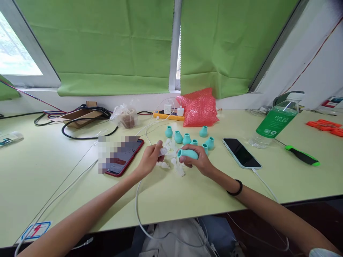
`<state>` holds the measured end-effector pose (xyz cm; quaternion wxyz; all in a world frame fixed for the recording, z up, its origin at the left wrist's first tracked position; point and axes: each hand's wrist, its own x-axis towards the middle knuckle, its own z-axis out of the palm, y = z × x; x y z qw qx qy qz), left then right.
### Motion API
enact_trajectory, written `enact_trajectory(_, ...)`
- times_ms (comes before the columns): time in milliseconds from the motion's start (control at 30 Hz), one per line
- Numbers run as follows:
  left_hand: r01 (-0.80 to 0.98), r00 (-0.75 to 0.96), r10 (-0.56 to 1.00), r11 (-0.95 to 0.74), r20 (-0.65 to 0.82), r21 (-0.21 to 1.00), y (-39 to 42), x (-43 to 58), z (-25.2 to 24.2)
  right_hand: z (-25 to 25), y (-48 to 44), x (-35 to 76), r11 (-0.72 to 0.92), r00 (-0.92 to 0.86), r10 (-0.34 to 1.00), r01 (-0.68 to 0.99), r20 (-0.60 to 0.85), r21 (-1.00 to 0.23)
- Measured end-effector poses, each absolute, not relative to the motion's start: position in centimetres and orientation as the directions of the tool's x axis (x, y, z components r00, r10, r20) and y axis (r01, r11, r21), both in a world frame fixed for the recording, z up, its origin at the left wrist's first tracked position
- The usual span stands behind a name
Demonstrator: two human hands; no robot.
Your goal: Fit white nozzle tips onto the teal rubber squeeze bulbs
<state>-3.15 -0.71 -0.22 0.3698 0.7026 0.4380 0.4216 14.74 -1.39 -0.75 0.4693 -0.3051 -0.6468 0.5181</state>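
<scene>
My left hand (153,155) pinches a small translucent plastic piece (163,151) with a round end. Across from it, my right hand (197,160) is wrapped round a hollow turquoise bulb-shaped piece (187,154), its open end turned left toward the translucent piece. A small gap separates the two. Beneath and between the hands lie several loose translucent pieces (179,170). Behind my right hand stand several more turquoise pieces (178,137) with open necks, mostly upright.
A red-cased phone (124,159) lies left, a charging phone (241,152) right. Beyond are a tilted water bottle (276,121), a screwdriver (302,155), a red bubble-wrap bag (200,109) and a power strip (170,115). A white cable (137,200) crosses the table's front edge.
</scene>
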Motion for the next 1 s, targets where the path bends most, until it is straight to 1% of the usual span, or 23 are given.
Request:
enact_trajectory(33, 0.464, 0.242, 0.896, -0.444, 0.372, 0.767, -0.6, -3.2, -0.5, -0.7, -1.3, 14.8, 0.294, -0.320, 0.893, -0.119, 0.317, -0.948)
enact_trajectory(67, 0.597, 0.290, 0.844, -0.527, 0.451, 0.604, -0.5, -3.2, -0.9, -0.8, -1.2, 14.8, 0.313, -0.271, 0.900, -0.138, 0.340, -0.940)
enact_trajectory(100, 0.679, 0.366, 0.793, -0.585, 0.487, 0.443, -0.4, -3.2, -1.3, -0.8, -1.1, 14.8, 0.332, -0.228, 0.905, -0.146, 0.358, -0.932)
enact_trajectory(133, 0.724, 0.428, 0.762, -0.611, 0.487, 0.320, -0.4, -3.2, -1.8, -0.8, -1.0, 14.8, 0.350, -0.187, 0.909, -0.141, 0.372, -0.926)
enact_trajectory(200, 0.765, 0.496, 0.748, -0.616, 0.441, 0.185, -0.3, -3.2, -2.6, -0.9, -1.0, 14.7, 0.387, -0.103, 0.912, -0.103, 0.397, -0.916)
enact_trajectory(300, 0.780, 0.552, 0.741, -0.621, 0.382, 0.075, -0.3, -3.1, -3.4, -0.5, -0.7, 14.8, 0.473, 0.014, 0.881, 0.014, 0.473, -0.881)
enact_trajectory(367, 0.780, 0.577, 0.735, -0.625, 0.357, 0.027, -0.4, -3.1, -3.5, 0.1, -0.3, 15.2, 0.563, 0.085, 0.813, 0.134, 0.576, -0.815)
enact_trajectory(433, 0.772, 0.603, 0.727, -0.636, 0.328, -0.010, -0.7, -3.1, -3.4, 1.0, 0.4, 15.9, 0.634, 0.126, 0.720, 0.279, 0.682, -0.721)
enact_trajectory(500, 0.753, 0.638, 0.714, -0.657, 0.289, -0.041, -0.9, -3.1, -3.2, 2.1, 1.6, 16.8, 0.652, 0.116, 0.655, 0.413, 0.747, -0.636)
enact_trajectory(567, 0.732, 0.669, 0.700, -0.679, 0.251, -0.057, -1.0, -3.2, -3.1, 3.2, 3.1, 17.8, 0.640, 0.040, 0.652, 0.506, 0.757, -0.578)
enact_trajectory(633, 0.723, 0.680, 0.695, -0.689, 0.234, -0.057, -1.1, -3.2, -3.1, 4.0, 5.0, 18.8, 0.621, -0.037, 0.677, 0.565, 0.735, -0.543)
enact_trajectory(733, 0.739, 0.657, 0.710, -0.672, 0.254, -0.033, -1.1, -3.1, -3.2, 4.4, 8.0, 20.0, 0.584, -0.117, 0.717, 0.639, 0.687, -0.501)
enact_trajectory(833, 0.742, 0.646, 0.710, -0.671, 0.280, -0.009, -1.3, -2.9, -2.8, 4.1, 10.3, 20.6, 0.504, -0.165, 0.752, 0.767, 0.638, -0.396)
enact_trajectory(933, 0.670, 0.713, 0.642, -0.742, 0.281, -0.006, -1.8, -2.8, -2.0, 3.2, 11.4, 20.6, 0.368, -0.225, 0.835, 0.907, 0.502, -0.205)
enact_trajectory(1000, 0.589, 0.782, 0.567, -0.808, 0.258, -0.008, -2.2, -2.6, -1.5, 2.6, 11.7, 20.5, 0.297, -0.230, 0.865, 0.951, 0.446, -0.085)
